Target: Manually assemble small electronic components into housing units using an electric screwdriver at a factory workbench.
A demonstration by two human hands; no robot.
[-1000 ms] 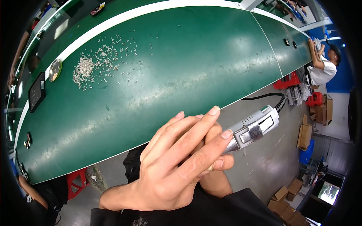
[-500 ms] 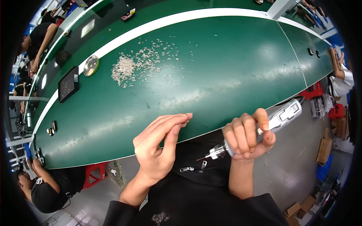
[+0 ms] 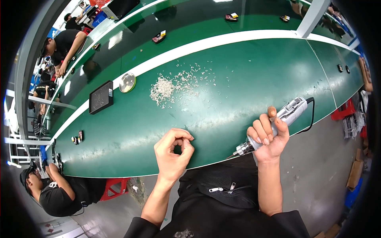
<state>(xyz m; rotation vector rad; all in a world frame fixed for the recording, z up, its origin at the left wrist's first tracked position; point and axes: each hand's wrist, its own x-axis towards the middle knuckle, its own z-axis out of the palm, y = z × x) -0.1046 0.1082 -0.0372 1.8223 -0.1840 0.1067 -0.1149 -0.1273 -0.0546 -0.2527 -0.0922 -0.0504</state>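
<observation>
In my right hand [image 3: 268,137] is a silver-grey rotary tool [image 3: 291,113], my fingers wrapped round its body. Its metal chuck and thin bit [image 3: 234,155] point left and down, near the table's front edge. My left hand [image 3: 174,152] is above the front part of the table, to the left of the bit and apart from it. Thumb and fingers curl together there in a ring-like pinch; whether anything tiny sits between the tips is too small to tell. Beyond both hands, many small whitish slivers [image 3: 162,90] lie in a heap, scattering toward the right.
A round green-rimmed dish [image 3: 133,88] and a black tray [image 3: 92,108] stand left of the heap on the green table [image 3: 238,99]. The tool's dark cord [image 3: 313,115] loops off its right end. Small dark parts [image 3: 78,138] lie far left. Co-workers [image 3: 59,190] sit along the left.
The whole view has shifted, so the table sits lower and further right. My left fingers have bent from nearly straight into a ring. The tool's bit has come up to the table edge.
</observation>
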